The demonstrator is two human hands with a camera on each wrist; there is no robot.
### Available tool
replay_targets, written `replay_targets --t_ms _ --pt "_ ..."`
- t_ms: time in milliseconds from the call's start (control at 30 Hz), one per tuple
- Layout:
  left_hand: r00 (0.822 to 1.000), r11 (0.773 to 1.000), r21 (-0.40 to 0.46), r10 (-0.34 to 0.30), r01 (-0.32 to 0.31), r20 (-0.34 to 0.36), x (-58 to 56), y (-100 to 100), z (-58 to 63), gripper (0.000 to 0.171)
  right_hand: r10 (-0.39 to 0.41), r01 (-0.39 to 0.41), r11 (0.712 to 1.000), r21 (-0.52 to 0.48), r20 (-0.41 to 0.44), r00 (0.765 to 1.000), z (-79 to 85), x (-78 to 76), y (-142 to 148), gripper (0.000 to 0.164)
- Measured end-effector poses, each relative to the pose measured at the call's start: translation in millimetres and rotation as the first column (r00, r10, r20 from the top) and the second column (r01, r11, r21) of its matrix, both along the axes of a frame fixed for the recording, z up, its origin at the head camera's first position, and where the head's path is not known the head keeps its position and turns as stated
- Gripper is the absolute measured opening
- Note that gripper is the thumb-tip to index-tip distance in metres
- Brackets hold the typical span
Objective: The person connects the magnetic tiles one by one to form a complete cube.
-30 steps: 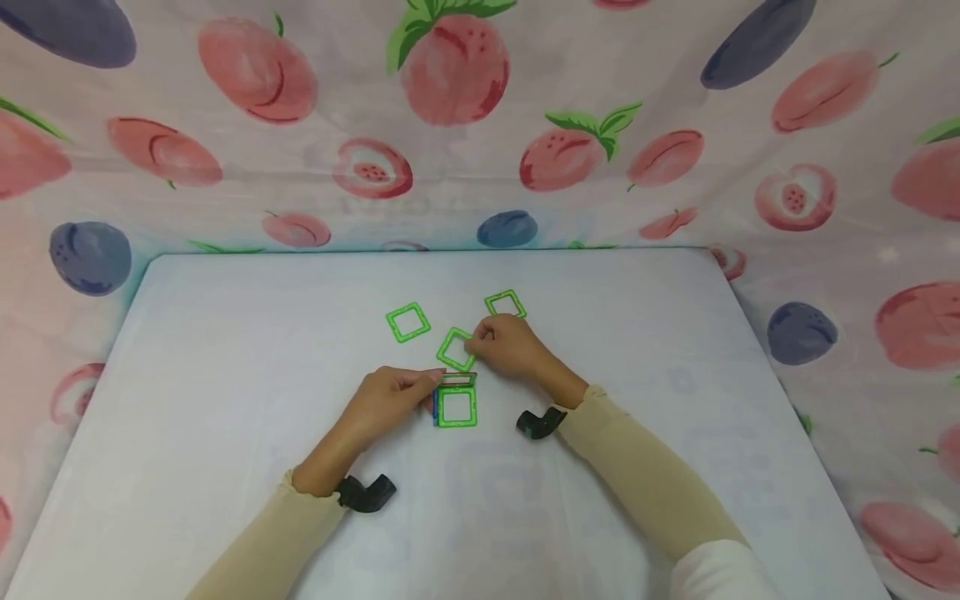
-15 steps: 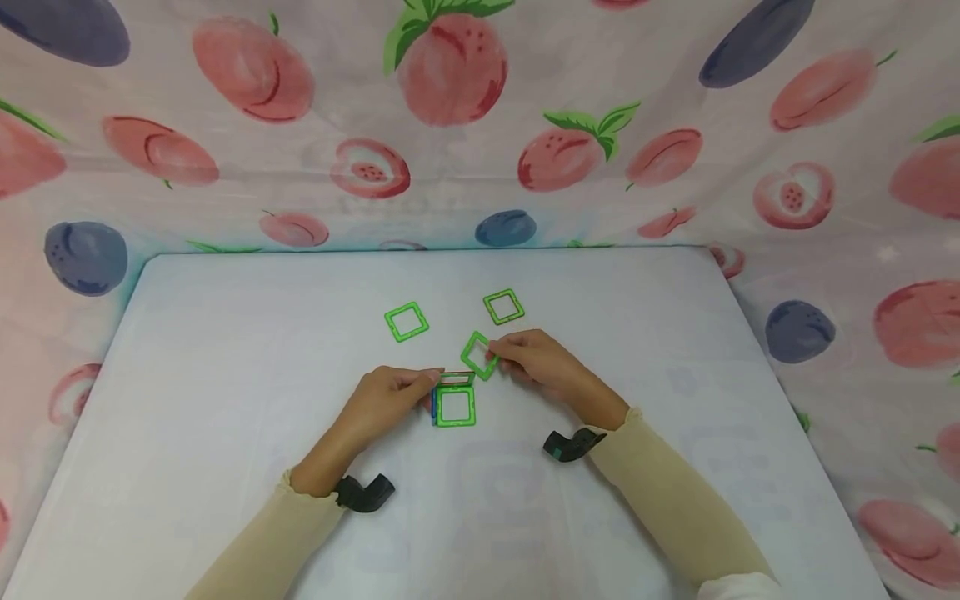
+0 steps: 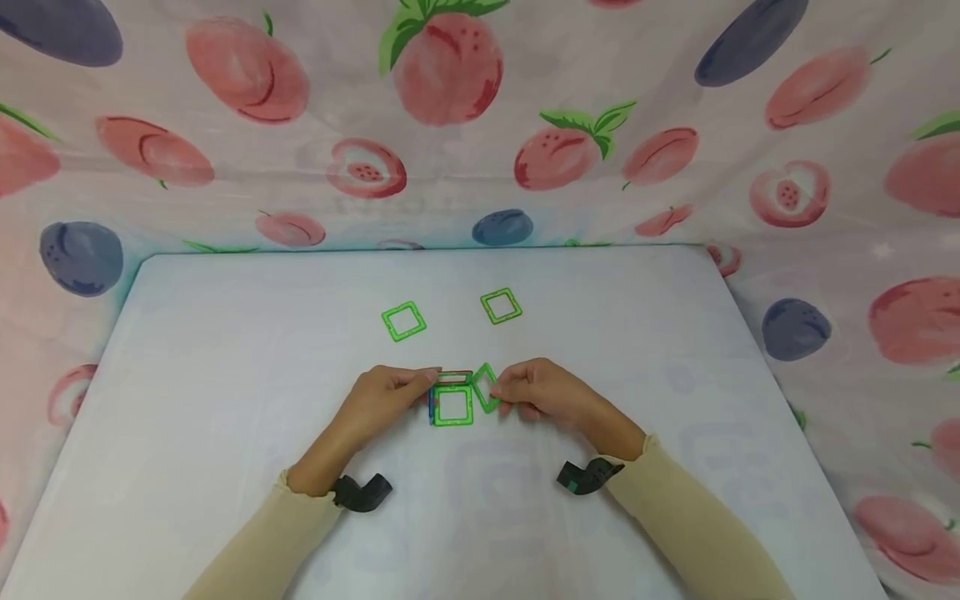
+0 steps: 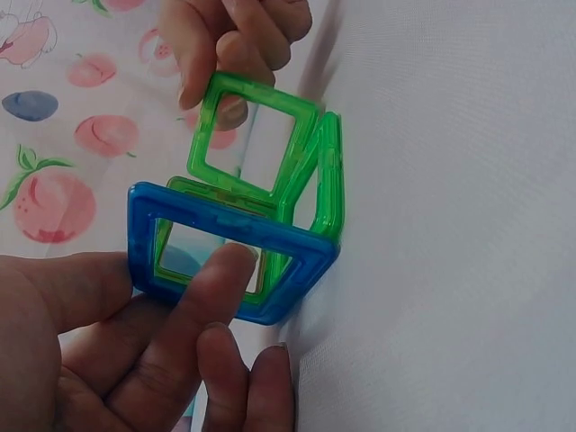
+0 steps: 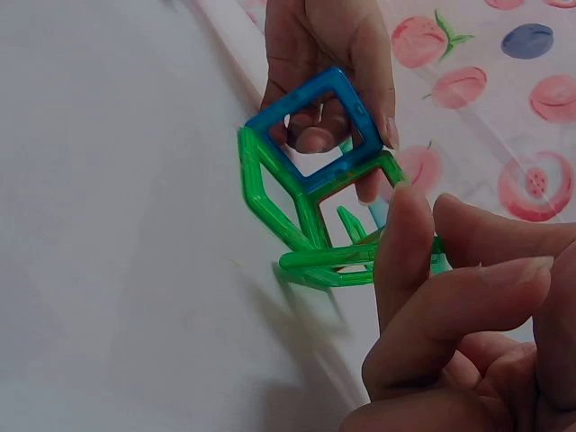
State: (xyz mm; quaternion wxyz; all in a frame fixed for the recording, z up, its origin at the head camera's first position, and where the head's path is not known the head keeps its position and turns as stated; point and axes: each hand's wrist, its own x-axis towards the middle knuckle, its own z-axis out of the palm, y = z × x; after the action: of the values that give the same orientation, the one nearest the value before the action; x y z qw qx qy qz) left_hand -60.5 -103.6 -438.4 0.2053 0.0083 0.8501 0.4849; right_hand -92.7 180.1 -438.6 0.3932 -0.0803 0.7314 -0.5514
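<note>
Square frame-shaped magnetic tiles stand together at the table's middle. A green magnetic tile [image 3: 453, 422] lies flat, with a blue magnetic tile [image 4: 229, 214] upright along its left side and another green tile [image 5: 355, 180] raised at its back. My left hand [image 3: 382, 402] pinches the blue tile's upper corner, thumb on top and fingers behind it. In my right hand [image 3: 551, 390] a further green tile [image 4: 265, 93] is gripped between thumb and fingers. This tile is tilted, one corner close to the flat tile's back right corner. My right fingers partly cover it in the right wrist view.
Two loose green tiles lie farther back, one tile [image 3: 410, 333] left and the other tile [image 3: 507, 317] right. A white-covered table [image 3: 225, 333] meets a fruit-print cloth [image 3: 435, 192] behind. Black camera mounts [image 3: 362, 493] jut from both wrists.
My right hand has brought its green tile from behind the built tiles toward me, round to their right side, turning it more upright. My left hand has stayed in place.
</note>
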Motion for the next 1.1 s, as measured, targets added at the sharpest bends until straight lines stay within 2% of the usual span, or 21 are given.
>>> replay_targets --t_ms 233,467,700,900,1100 --pt "1.000 1.000 -0.011 0.003 -0.003 -0.002 0.5 1 -0.5 0.039 0.019 -0.019 0.999 -0.039 -0.006 1.000 0.3 10.4 -8 0.030" --pt "1.000 1.000 -0.015 0.000 0.000 0.001 1.4 1 -1.8 0.039 0.044 -0.043 0.999 0.031 -0.055 0.997 0.5 15.5 -22 0.025" --pt "0.999 1.000 -0.001 -0.019 0.019 -0.026 0.4 2 -2.0 0.038 0.045 -0.041 0.998 0.053 -0.082 0.996 1.2 16.2 -27 0.029" --pt "0.999 1.000 -0.014 -0.023 0.022 -0.031 0.6 1 -3.1 0.040 0.039 -0.018 0.991 0.136 -0.153 0.988 0.3 16.1 -23 0.027" --pt "1.000 1.000 -0.016 -0.018 0.018 -0.015 2.2 -2 -4.1 0.041 0.074 -0.037 0.986 0.165 -0.224 0.972 0.6 20.7 -23 0.021"
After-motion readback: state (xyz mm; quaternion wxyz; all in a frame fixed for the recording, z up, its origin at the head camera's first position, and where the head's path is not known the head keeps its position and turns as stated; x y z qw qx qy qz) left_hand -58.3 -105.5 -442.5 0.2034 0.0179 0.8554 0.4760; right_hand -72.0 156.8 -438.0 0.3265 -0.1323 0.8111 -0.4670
